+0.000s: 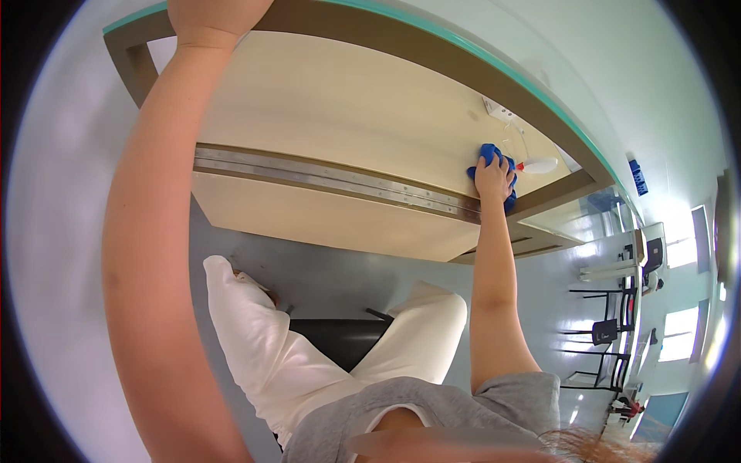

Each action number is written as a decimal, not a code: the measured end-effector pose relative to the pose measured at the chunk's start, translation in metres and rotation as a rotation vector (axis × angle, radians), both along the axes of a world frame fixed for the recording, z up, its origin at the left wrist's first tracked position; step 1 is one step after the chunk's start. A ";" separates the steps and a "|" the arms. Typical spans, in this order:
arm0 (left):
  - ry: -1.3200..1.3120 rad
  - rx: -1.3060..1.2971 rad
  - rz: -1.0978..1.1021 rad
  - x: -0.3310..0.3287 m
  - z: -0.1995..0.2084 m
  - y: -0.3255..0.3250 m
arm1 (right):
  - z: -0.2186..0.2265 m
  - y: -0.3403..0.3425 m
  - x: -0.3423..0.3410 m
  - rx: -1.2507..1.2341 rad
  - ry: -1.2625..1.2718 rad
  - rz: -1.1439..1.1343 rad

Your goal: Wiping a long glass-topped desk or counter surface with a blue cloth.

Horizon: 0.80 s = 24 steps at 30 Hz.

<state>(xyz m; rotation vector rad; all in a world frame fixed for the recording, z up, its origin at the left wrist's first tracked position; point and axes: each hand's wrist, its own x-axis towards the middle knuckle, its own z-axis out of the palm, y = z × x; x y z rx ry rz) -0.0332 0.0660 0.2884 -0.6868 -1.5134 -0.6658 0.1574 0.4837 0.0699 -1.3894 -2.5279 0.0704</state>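
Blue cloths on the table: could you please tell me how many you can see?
1: a blue cloth under the right hand, near the table's right end beside a spray bottle. Others may be hidden.

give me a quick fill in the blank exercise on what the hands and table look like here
1. The right hand presses a ____ cloth on the table.
2. The spray bottle lies on its ____.
3. A metal ____ runs across the tabletop.
4. The left hand rests at the table's far ____.

Missing words: blue; side; hinge; edge
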 end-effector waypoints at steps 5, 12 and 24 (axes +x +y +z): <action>-0.005 -0.035 -0.007 0.003 0.003 0.002 | 0.009 -0.029 -0.046 -0.098 -0.022 -0.149; -0.051 -0.073 0.064 0.004 0.009 -0.007 | 0.003 -0.232 -0.107 -0.017 -0.019 0.722; -0.100 -0.018 -0.024 -0.010 -0.014 0.006 | -0.020 -0.060 -0.036 0.213 0.031 0.400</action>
